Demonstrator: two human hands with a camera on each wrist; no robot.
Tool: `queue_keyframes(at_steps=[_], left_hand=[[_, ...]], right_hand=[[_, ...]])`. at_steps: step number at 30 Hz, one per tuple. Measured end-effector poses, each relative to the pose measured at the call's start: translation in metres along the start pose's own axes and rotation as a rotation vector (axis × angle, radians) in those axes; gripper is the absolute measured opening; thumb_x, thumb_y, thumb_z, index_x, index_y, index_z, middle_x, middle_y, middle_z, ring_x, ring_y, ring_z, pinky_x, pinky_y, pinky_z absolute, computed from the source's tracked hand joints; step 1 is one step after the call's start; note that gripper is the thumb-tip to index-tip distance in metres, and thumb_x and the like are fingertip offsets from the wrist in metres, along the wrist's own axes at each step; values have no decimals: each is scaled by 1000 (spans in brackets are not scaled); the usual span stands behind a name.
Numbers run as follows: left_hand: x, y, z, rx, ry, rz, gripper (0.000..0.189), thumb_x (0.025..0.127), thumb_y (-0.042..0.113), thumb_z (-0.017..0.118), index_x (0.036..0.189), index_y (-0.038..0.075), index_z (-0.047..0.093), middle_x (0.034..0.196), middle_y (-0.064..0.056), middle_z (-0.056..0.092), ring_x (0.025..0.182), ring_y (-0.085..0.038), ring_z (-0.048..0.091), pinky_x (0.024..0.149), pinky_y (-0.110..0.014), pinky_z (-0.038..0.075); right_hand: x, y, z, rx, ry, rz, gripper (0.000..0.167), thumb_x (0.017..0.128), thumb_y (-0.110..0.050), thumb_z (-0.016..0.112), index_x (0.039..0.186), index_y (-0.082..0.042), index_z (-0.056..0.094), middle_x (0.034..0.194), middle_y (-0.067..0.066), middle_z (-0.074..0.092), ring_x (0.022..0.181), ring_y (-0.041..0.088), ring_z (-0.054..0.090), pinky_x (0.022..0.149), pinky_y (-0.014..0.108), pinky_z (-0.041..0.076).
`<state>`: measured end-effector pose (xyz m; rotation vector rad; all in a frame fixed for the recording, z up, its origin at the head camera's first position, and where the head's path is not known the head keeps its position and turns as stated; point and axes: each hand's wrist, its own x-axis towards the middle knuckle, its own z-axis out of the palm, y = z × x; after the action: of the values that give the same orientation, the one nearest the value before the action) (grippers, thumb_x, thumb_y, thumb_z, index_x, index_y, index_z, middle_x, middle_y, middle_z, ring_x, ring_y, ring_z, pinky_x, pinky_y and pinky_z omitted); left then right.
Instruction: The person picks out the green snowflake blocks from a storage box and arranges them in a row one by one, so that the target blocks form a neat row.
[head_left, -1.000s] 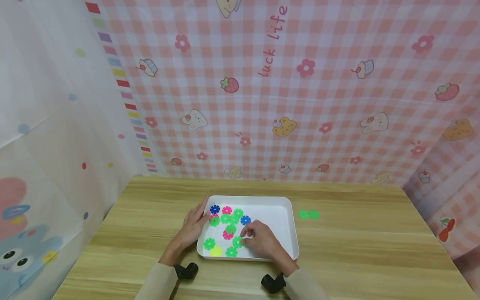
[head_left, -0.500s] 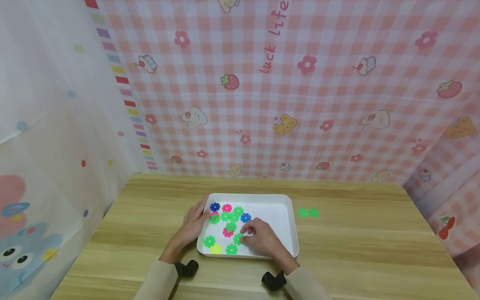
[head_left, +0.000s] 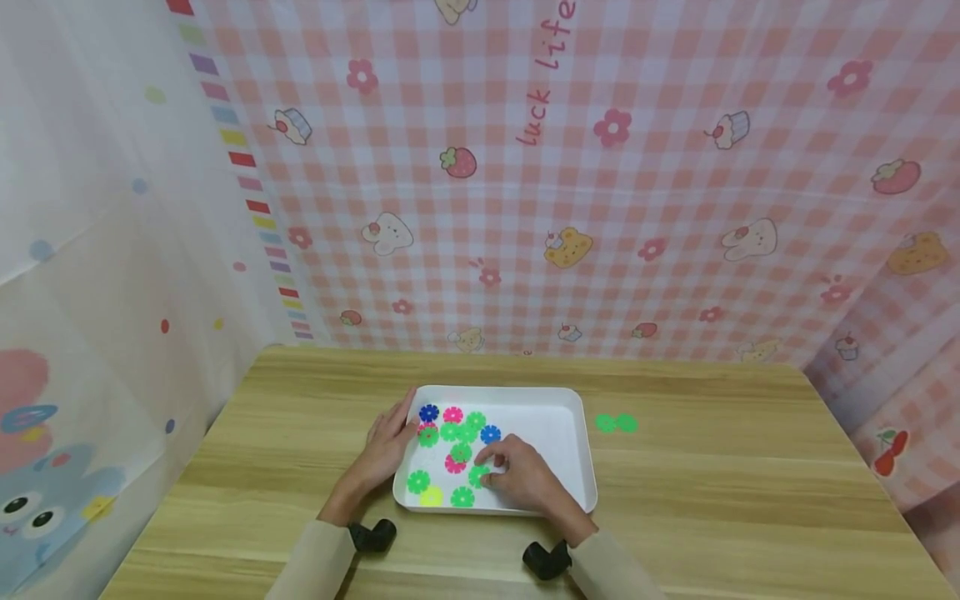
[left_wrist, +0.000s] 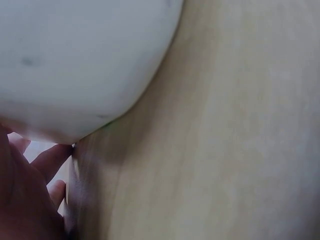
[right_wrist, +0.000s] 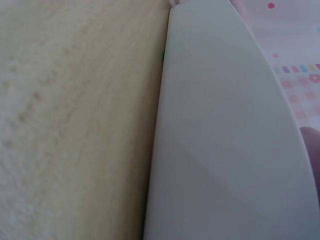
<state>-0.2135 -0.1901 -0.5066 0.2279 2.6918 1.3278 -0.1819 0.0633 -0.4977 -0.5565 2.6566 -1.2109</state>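
Note:
My left hand [head_left: 386,448] rests along the left wall of a white tray [head_left: 551,408], its thumb at the rim. Its fingertips [left_wrist: 57,155] touch the wall's outside in the left wrist view. Over the tray's front half my right hand [head_left: 522,475] is bent, index finger and thumb parted. Thumb and index finger are right at a green snowflake building disc [head_left: 477,476], which the thumb partly covers. Other toothed discs lie flat on the tray's left side: several green, a few pink [head_left: 453,414], a dark blue one [head_left: 429,412], a lighter blue one [head_left: 491,433] and a yellow one [head_left: 432,497].
Two joined green discs [head_left: 617,423] lie on the wooden table [head_left: 712,467], right of the tray. A pink checked cloth [head_left: 525,208] hangs behind the table's back edge. Black wrist devices [head_left: 373,536] sit at both cuffs. The tray's outer wall [right_wrist: 225,125] fills much of the right wrist view.
The green disc at my right hand has shifted slightly rightward, and that hand's index finger and thumb stand a little wider apart. The left hand stays on the tray wall. The view tilts slightly.

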Motion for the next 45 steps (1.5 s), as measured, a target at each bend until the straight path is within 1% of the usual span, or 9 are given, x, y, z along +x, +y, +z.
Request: queue_keyframes(at_steps=[4,8,15,18,25,32,36,39,45], left_hand=[[0,-1,0,-6,-1,-5,56,109,31,30,161,18,13,165,-12,18,152,-33,9,120,-53,-7],[2,0,0,0,2,-7,56,109,32,30,161,18,12,165,-11,17,152,-34,9,120,-54,-7],[7,5,-3,-9,3,-5,56,109,33,31,161,20,13,165,-10,17,153,-32,9,121,-52,-8],[8,6,-4,-12,-1,-2,56,109,33,31,161,19,13,166,-10,17,153,-32,8,120,-52,-9],[7,7,-5,-13,-8,7,56,109,32,30,161,18,13,165,-11,18,153,-31,8,121,-52,-9],[6,4,-3,-4,6,14,56,109,30,32,161,16,14,164,-14,18,152,-35,10,120,-53,-7],[5,3,-2,-9,0,10,56,109,30,31,161,17,14,165,-14,18,152,-34,10,120,-52,-8],[4,2,-2,-14,-6,0,56,109,32,30,161,19,13,165,-11,17,153,-32,9,121,-51,-8],[2,-2,-1,-15,-7,-14,56,109,33,31,161,20,13,165,-12,18,153,-32,9,121,-51,-8]], right_hand=[[-1,-1,-2,-2,-19,9,14,83,-7,77,93,-10,68,85,2,51,74,14,43,66,26,37],[-1,-1,-5,45,-6,3,18,83,-4,75,94,-10,62,84,0,54,75,14,46,67,25,40],[1,-3,-18,78,41,27,14,87,-2,71,96,-11,64,83,-2,59,79,14,53,72,29,46],[0,-5,-29,100,77,49,13,88,-2,70,96,-11,66,82,-2,62,80,14,56,74,30,48],[-12,-1,-69,171,230,109,14,88,-4,73,98,-12,69,83,0,66,77,14,57,68,26,46],[-32,29,-113,218,310,198,19,94,-12,67,113,-9,67,99,9,67,87,19,61,73,25,50],[-43,51,-132,242,353,232,25,96,-17,65,119,-7,65,104,12,65,81,19,61,64,24,49],[-49,72,-141,270,374,255,29,97,-21,65,122,-5,63,103,12,64,74,17,59,57,23,46],[-54,109,-148,306,411,307,33,98,-18,63,126,-2,60,103,10,66,80,9,57,64,21,49]])
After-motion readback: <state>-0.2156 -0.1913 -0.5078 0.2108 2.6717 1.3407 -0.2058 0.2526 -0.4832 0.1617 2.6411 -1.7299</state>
